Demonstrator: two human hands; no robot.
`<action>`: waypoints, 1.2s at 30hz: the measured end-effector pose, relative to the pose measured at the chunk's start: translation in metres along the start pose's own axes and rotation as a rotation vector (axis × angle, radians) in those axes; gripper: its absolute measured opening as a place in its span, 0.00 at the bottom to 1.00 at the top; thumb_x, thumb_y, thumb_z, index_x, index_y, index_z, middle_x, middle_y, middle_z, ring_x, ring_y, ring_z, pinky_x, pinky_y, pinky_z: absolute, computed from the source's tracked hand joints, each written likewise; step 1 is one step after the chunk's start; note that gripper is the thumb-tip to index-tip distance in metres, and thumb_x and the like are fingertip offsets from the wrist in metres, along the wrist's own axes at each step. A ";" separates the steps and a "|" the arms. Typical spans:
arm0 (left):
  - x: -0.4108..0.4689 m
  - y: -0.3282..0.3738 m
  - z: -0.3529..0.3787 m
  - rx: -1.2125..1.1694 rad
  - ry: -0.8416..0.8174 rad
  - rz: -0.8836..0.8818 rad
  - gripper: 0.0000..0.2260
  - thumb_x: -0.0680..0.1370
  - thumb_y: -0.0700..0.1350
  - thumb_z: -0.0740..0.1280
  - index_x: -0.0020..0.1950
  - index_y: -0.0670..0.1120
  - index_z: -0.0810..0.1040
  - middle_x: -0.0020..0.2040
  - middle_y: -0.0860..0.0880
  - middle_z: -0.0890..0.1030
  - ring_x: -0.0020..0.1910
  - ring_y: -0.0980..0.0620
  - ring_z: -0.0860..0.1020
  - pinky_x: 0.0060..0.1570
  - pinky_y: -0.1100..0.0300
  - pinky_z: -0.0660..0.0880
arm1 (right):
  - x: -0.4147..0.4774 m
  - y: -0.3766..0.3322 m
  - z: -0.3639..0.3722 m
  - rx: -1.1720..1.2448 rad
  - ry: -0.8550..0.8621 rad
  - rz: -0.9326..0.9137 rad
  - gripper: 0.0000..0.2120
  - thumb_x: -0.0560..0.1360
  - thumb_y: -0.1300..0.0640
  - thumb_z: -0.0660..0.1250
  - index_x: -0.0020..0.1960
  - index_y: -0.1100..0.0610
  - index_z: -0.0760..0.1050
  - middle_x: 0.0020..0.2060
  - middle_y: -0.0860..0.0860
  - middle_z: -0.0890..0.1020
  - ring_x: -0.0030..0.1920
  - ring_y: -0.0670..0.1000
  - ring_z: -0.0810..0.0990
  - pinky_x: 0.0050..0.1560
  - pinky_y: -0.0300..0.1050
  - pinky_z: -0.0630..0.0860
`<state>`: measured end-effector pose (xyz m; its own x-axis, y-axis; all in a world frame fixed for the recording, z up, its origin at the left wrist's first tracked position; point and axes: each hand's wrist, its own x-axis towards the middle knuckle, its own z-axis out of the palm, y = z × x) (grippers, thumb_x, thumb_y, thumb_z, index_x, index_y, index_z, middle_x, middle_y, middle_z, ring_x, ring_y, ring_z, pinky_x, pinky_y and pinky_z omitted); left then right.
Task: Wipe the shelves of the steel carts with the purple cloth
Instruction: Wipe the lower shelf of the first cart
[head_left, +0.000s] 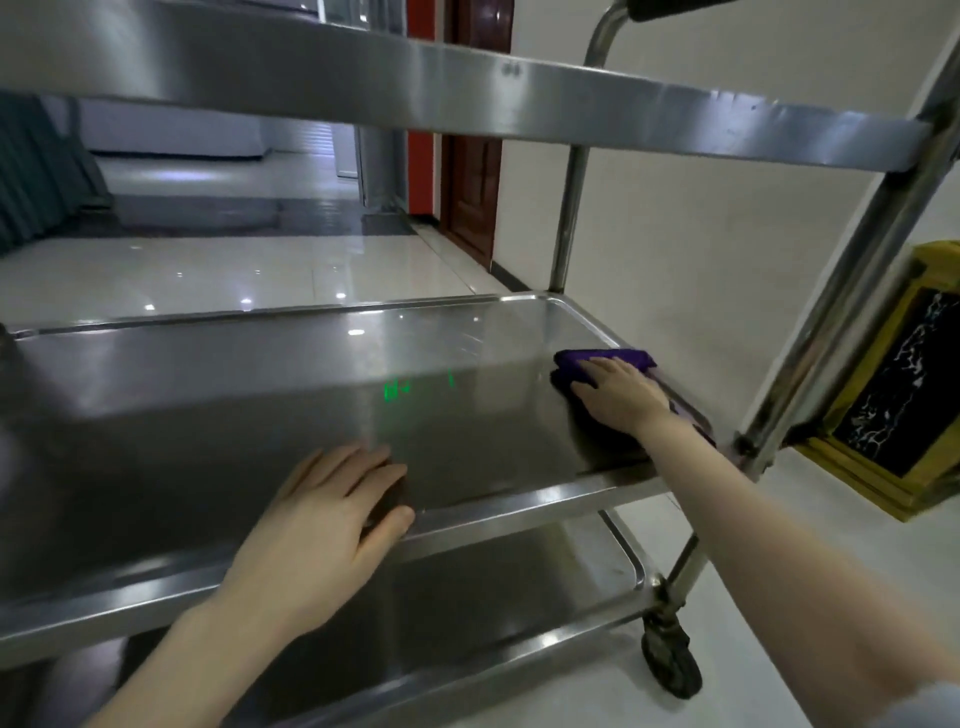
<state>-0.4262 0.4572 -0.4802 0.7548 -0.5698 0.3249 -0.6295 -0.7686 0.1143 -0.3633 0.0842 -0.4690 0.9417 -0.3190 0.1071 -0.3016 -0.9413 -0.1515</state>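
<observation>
A steel cart with three shelves fills the view. On the middle shelf, near its right end, lies the purple cloth. My right hand presses flat on the cloth with fingers spread, covering most of it. My left hand rests flat over the front rim of the middle shelf, fingers apart, holding nothing. The top shelf crosses above, and the bottom shelf shows below.
The cart's upright tubes and a dark caster wheel stand at the right. A yellow-framed black stand sits just right of the cart by a white wall. A shiny tiled floor and a brown door lie beyond.
</observation>
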 end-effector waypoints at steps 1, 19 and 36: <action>-0.007 -0.008 -0.003 0.016 0.001 -0.022 0.28 0.77 0.63 0.47 0.67 0.52 0.75 0.69 0.52 0.74 0.72 0.51 0.66 0.71 0.49 0.62 | -0.009 -0.022 0.007 0.040 -0.002 -0.104 0.24 0.82 0.42 0.52 0.77 0.44 0.59 0.77 0.45 0.60 0.77 0.51 0.55 0.74 0.55 0.52; -0.066 -0.079 -0.023 0.087 0.058 -0.137 0.31 0.75 0.68 0.44 0.69 0.56 0.70 0.72 0.55 0.69 0.76 0.54 0.57 0.73 0.52 0.53 | -0.059 -0.191 0.026 0.081 -0.059 -0.443 0.24 0.82 0.40 0.50 0.77 0.42 0.56 0.78 0.41 0.56 0.78 0.48 0.52 0.74 0.52 0.51; -0.110 -0.143 -0.052 0.172 0.133 -0.376 0.35 0.72 0.66 0.38 0.77 0.56 0.55 0.78 0.54 0.56 0.78 0.55 0.46 0.76 0.49 0.48 | -0.056 -0.253 0.033 0.012 0.022 -0.362 0.24 0.83 0.44 0.51 0.77 0.46 0.59 0.77 0.46 0.60 0.77 0.50 0.56 0.74 0.48 0.52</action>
<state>-0.4289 0.6449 -0.4832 0.8884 -0.2072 0.4096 -0.2669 -0.9592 0.0937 -0.3344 0.3439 -0.4686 0.9837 0.0321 0.1768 0.0524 -0.9924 -0.1114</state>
